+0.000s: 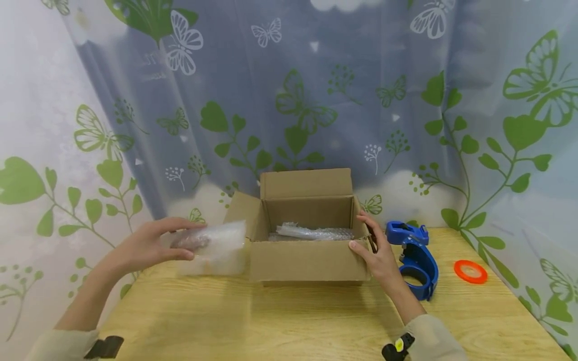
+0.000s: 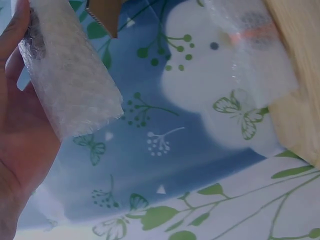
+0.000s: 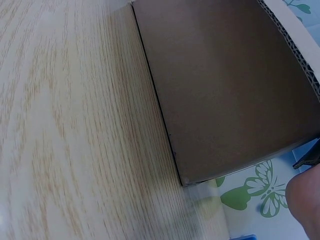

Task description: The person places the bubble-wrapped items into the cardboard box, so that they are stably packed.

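Observation:
My left hand (image 1: 151,243) grips one end of a bubble-wrapped package (image 1: 230,233), held up to the left of an open cardboard box (image 1: 307,260). The left wrist view shows this clear bubble wrap (image 2: 75,80) between thumb and fingers; what is inside is mostly hidden. Below it on the table lies another wrapped package (image 2: 265,60) with an orange band. My right hand (image 1: 379,253) holds the box's right front corner, thumb at the front flap's edge and fingers along the right side. Bubble-wrapped items (image 1: 313,232) lie inside the box.
Just right of the box stands a blue tape dispenser (image 1: 431,263), with a second blue piece (image 1: 399,230) behind it. An orange-red tape roll (image 1: 460,273) lies farther right on the wooden table (image 1: 293,321). A patterned curtain (image 1: 316,120) hangs close behind.

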A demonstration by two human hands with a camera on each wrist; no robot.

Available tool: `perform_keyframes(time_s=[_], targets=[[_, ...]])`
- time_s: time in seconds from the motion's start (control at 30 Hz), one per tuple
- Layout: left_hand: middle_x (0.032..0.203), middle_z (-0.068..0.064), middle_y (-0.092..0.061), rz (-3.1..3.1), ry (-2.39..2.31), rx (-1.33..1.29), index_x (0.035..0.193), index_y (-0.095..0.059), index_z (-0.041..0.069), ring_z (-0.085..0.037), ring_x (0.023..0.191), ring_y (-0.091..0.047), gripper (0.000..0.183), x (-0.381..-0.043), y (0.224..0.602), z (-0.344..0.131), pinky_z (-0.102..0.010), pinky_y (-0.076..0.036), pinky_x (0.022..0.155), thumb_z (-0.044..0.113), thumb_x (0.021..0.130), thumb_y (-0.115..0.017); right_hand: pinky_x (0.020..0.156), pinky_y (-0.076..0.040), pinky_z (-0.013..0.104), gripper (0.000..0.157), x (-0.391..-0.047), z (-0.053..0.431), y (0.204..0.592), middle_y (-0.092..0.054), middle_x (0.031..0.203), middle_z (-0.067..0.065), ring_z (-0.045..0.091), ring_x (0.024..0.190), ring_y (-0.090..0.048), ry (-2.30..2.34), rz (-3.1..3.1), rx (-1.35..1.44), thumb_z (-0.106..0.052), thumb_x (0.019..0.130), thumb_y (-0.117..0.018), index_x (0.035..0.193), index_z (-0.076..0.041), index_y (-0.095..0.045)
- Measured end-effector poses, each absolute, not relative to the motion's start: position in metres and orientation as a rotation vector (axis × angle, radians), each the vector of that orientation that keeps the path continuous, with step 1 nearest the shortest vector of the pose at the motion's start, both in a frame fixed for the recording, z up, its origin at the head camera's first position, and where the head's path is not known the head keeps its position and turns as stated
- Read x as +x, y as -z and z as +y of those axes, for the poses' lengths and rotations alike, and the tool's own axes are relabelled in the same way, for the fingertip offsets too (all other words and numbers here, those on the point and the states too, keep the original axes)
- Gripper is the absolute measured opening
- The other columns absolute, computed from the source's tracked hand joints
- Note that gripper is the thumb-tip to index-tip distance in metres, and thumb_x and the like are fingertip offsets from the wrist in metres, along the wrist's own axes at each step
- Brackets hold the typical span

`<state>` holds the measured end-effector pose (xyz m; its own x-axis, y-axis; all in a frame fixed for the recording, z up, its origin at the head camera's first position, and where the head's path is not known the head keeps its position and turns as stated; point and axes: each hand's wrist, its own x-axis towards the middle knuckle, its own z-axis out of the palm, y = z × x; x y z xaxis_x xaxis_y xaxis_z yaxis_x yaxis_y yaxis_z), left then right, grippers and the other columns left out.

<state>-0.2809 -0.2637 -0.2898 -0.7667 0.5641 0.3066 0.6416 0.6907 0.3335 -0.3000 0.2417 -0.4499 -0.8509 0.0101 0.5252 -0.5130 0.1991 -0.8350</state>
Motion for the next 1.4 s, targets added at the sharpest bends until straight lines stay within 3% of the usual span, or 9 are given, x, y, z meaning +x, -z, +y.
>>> perform_keyframes(time_s=[0.17, 0.33, 0.57, 0.83, 1.1, 1.4], targets=[[0.142, 0.006, -0.064, -2.697, 0.623, -1.022, 0.143, -0.063, 0.034, -0.029, 0.132, -0.058, 0.061, -0.286, 0.278, -0.250, -0.058, -0.051, 0.100, 0.040, 0.086, -0.084, 0.122, -0.012, 0.071, 0.063, -0.300, 0.240, 0.451, -0.024, 0.172, -0.001, 0.034, 0.158, -0.014, -1.697, -2.072, 0.474, -0.012, 0.100, -0.067, 0.158, -0.012, -0.040], [0.142, 0.007, -0.063, -2.665, 0.604, -1.101, 0.144, -0.062, 0.032, -0.024, 0.129, -0.060, 0.063, -0.294, 0.264, -0.228, -0.054, -0.052, 0.100, 0.041, 0.086, -0.084, 0.122, -0.011, 0.071, 0.064, -0.299, 0.241, 0.450, -0.025, 0.171, -0.004, 0.029, 0.159, -0.013, -1.713, -2.070, 0.451, -0.013, 0.101, -0.068, 0.158, -0.014, -0.040], [0.141, 0.001, -0.065, -2.648, 0.573, -1.129, 0.143, -0.065, 0.028, -0.029, 0.130, -0.059, 0.061, -0.308, 0.252, -0.189, -0.057, -0.049, 0.103, 0.040, 0.086, -0.085, 0.123, -0.011, 0.070, 0.064, -0.300, 0.242, 0.449, -0.025, 0.171, -0.004, 0.027, 0.160, -0.012, -1.728, -2.058, 0.451, -0.012, 0.100, -0.068, 0.157, -0.014, -0.041], [0.139, 0.005, -0.066, -2.603, 0.585, -1.239, 0.145, -0.064, 0.027, -0.023, 0.122, -0.060, 0.061, -0.323, 0.251, -0.145, -0.050, -0.051, 0.097, 0.037, 0.088, -0.084, 0.123, -0.011, 0.069, 0.064, -0.299, 0.242, 0.449, -0.024, 0.171, -0.004, 0.027, 0.160, -0.012, -1.738, -2.054, 0.453, -0.011, 0.100, -0.068, 0.157, -0.011, -0.040], [0.144, 0.002, -0.063, -2.659, 0.610, -1.231, 0.148, -0.061, 0.026, -0.027, 0.130, -0.055, 0.062, -0.340, 0.254, -0.110, -0.053, -0.044, 0.108, 0.042, 0.091, -0.080, 0.124, -0.010, 0.068, 0.065, -0.300, 0.243, 0.448, -0.025, 0.171, -0.003, 0.028, 0.160, -0.012, -1.735, -2.054, 0.441, -0.011, 0.100, -0.069, 0.157, -0.010, -0.039], [0.147, 0.001, -0.061, -2.677, 0.705, -1.291, 0.147, -0.061, 0.019, -0.024, 0.138, -0.055, 0.060, -0.355, 0.275, -0.080, -0.049, -0.043, 0.115, 0.035, 0.092, -0.081, 0.122, -0.011, 0.070, 0.065, -0.300, 0.242, 0.450, -0.024, 0.171, -0.006, 0.028, 0.160, -0.012, -1.729, -2.064, 0.438, -0.012, 0.100, -0.069, 0.158, -0.013, -0.040]])
